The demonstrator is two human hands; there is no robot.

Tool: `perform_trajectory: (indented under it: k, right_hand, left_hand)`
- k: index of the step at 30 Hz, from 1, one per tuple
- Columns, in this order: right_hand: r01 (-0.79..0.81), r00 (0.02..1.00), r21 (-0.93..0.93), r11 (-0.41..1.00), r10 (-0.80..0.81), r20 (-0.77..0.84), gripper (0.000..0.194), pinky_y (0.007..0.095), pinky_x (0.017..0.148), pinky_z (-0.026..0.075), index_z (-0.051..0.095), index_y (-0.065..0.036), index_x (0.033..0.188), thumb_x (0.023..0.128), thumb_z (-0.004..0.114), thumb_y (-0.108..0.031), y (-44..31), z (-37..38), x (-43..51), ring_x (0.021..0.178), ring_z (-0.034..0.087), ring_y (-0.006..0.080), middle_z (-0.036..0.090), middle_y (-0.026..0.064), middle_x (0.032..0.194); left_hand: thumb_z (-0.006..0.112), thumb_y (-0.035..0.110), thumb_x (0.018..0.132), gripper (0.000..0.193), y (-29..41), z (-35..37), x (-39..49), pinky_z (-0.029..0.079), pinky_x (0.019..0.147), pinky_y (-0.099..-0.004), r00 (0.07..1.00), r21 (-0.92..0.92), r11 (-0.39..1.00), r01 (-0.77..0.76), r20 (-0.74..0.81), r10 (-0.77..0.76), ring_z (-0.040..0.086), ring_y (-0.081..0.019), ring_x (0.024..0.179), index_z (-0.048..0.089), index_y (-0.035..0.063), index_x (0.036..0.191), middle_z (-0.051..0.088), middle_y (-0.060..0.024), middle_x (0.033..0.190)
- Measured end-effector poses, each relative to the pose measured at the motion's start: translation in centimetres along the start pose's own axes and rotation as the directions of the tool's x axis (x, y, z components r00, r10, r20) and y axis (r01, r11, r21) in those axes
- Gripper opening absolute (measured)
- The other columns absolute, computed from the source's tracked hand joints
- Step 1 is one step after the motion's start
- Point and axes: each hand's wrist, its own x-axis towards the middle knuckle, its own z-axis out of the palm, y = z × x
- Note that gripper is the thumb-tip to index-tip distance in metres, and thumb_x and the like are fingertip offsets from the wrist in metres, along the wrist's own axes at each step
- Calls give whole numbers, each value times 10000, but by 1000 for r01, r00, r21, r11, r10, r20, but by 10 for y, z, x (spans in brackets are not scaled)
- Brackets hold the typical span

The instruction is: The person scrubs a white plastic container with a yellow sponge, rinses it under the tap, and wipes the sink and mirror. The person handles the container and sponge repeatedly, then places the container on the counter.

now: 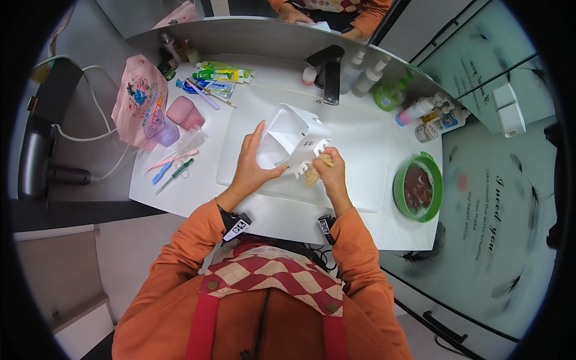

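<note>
Over the white washbasin (360, 180), my left hand (252, 164) grips the left side of a white plastic holder (294, 135) with an open compartment and a notched edge. My right hand (332, 173) is closed on a yellowish sponge or scrubbing pad (312, 175) at the holder's notched right end. Whether the pad presses on the plastic cannot be told. The black faucet (332, 76) stands behind the holder, its spout pointing towards me.
At left lie toothpaste tubes (220, 75), a pink cup (185, 112), a purple cup (161, 129) and small brushes (175, 175). At right stand a green soap bottle (389, 95), several other bottles and a green basin (438, 193) holding a wet reddish-brown cloth. A mirror rises behind.
</note>
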Motion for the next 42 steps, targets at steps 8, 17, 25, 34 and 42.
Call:
perform_trajectory:
  k: [8, 17, 25, 34, 42]
  right_hand:
    - [-108, 994, 265, 958, 108, 14, 208, 286, 720, 518, 509, -29, 989, 824, 626, -76, -15, 5, -14, 843, 609, 156, 637, 113, 962]
    - [-231, 973, 522, 821, 210, 100, 195, 290, 740, 520, 519, -20, 976, 808, 616, -40, 4, 4, 0, 816, 626, 168, 641, 105, 906]
    - [112, 992, 294, 949, -91, -85, 248, 274, 787, 505, 550, -34, 1039, 814, 654, -48, -60, -24, 11, 892, 614, 167, 631, 89, 995]
    - [174, 984, -213, 962, -178, 0, 347, 318, 715, 488, 529, -64, 1043, 735, 689, -74, -52, 19, 19, 825, 598, 201, 609, 90, 930]
    - [406, 854, -674, 618, -520, 37, 312, 354, 666, 495, 523, -68, 1064, 785, 661, -36, -51, 22, 14, 728, 628, 200, 631, 76, 844]
  left_hand:
    - [815, 164, 560, 999, 16, 13, 1, 420, 906, -379, 970, 313, 947, -66, -203, 135, 490, -303, 1053, 319, 59, 1420, 498, -142, 1123]
    - [795, 141, 573, 998, 9, 7, 5, 417, 908, -364, 995, 138, 990, 40, -98, -26, 489, -287, 1047, 295, 47, 1431, 488, -134, 1118]
    - [791, 141, 558, 998, 2, -12, 7, 413, 905, -366, 989, 200, 973, -111, -70, 127, 487, -289, 1046, 308, 63, 1428, 487, -131, 1135]
    - [780, 173, 524, 941, 9, -10, 4, 374, 820, -364, 926, 397, 875, -276, -133, 353, 496, -270, 1010, 406, 67, 1380, 525, -92, 1138]
    - [791, 165, 508, 972, 11, 3, -2, 357, 803, -365, 933, 427, 875, -230, -159, 323, 493, -254, 984, 393, 75, 1390, 509, -90, 1154]
